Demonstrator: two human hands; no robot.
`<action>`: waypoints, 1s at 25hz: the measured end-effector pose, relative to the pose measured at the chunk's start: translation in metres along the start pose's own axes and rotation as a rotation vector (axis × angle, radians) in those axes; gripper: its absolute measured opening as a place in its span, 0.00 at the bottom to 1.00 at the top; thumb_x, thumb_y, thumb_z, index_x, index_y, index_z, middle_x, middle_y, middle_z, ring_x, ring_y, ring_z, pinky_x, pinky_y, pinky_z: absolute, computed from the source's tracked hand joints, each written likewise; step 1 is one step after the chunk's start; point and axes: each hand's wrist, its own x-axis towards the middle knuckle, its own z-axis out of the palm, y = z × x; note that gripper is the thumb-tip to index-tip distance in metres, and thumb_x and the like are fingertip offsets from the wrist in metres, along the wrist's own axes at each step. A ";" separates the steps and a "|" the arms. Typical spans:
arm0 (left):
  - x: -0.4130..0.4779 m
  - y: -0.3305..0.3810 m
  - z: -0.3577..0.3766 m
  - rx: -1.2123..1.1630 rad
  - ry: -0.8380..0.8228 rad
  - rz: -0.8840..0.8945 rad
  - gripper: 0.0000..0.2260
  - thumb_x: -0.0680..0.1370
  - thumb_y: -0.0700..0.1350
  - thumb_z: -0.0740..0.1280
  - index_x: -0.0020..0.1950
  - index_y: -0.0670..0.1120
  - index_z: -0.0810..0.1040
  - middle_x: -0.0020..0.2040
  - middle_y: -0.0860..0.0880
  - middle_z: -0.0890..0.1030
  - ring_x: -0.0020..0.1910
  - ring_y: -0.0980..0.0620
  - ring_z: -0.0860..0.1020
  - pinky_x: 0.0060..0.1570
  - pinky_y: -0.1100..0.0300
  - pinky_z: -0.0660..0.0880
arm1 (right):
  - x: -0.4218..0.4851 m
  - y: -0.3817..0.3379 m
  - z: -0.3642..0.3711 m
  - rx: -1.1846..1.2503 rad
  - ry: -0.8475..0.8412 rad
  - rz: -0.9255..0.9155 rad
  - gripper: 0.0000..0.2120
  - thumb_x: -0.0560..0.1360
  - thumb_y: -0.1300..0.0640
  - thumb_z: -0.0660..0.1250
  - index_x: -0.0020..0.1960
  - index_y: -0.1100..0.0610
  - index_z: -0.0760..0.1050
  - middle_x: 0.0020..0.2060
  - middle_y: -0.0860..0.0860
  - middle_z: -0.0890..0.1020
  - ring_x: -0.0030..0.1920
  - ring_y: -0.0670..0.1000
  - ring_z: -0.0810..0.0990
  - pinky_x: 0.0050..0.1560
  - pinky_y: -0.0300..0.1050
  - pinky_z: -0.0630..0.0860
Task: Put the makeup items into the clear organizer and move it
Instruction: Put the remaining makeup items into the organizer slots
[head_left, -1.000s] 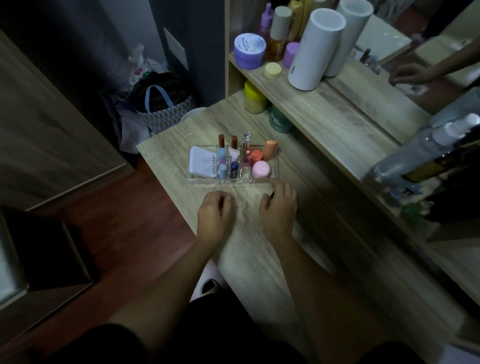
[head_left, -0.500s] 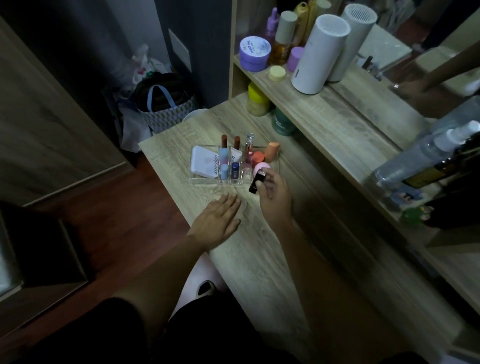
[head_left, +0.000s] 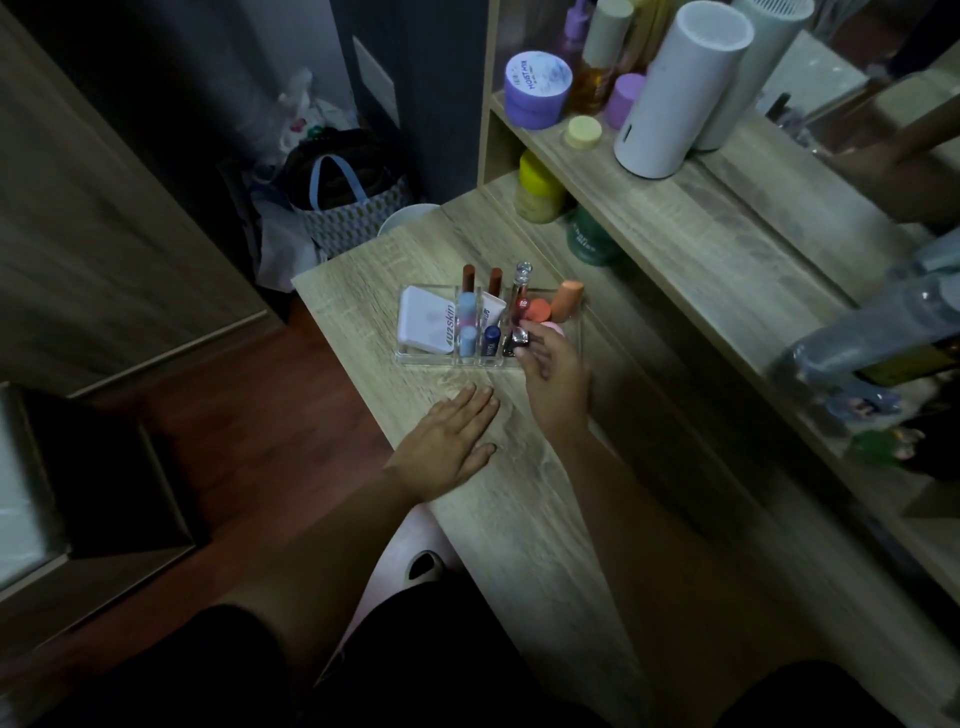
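Dim, underexposed view — brightest on the white cylinder (head_left: 680, 88) at upper right, darkest along the bottom and left edges. Wide-angle bending at the borders; right edge smeared, out of focus.

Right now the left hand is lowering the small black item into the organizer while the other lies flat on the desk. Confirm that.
Not right. The head view shows the right hand holding the black item at the organizer; the left hand is the one flat on the desk.

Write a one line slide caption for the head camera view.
Right hand lowers a small dark makeup item into the clear organizer while the left hand rests flat on the wooden table.
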 end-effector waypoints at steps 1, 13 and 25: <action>0.000 0.000 0.000 -0.002 -0.001 -0.002 0.26 0.80 0.51 0.60 0.74 0.41 0.61 0.75 0.41 0.62 0.75 0.40 0.59 0.72 0.44 0.61 | 0.000 0.000 0.000 -0.030 0.000 -0.011 0.17 0.75 0.68 0.65 0.64 0.61 0.75 0.57 0.58 0.81 0.55 0.51 0.80 0.56 0.43 0.78; 0.000 0.002 0.000 -0.003 -0.003 -0.015 0.26 0.80 0.52 0.59 0.75 0.42 0.58 0.76 0.42 0.61 0.76 0.42 0.56 0.74 0.46 0.57 | 0.005 -0.001 0.001 -0.067 0.007 -0.011 0.14 0.74 0.69 0.66 0.59 0.64 0.77 0.53 0.60 0.82 0.52 0.55 0.83 0.54 0.45 0.79; -0.001 0.006 -0.008 -0.064 0.062 -0.008 0.25 0.79 0.50 0.61 0.73 0.40 0.64 0.74 0.40 0.65 0.74 0.41 0.62 0.73 0.47 0.60 | 0.005 -0.007 -0.001 -0.070 -0.025 0.064 0.14 0.74 0.68 0.67 0.59 0.62 0.76 0.52 0.59 0.84 0.52 0.52 0.83 0.54 0.44 0.79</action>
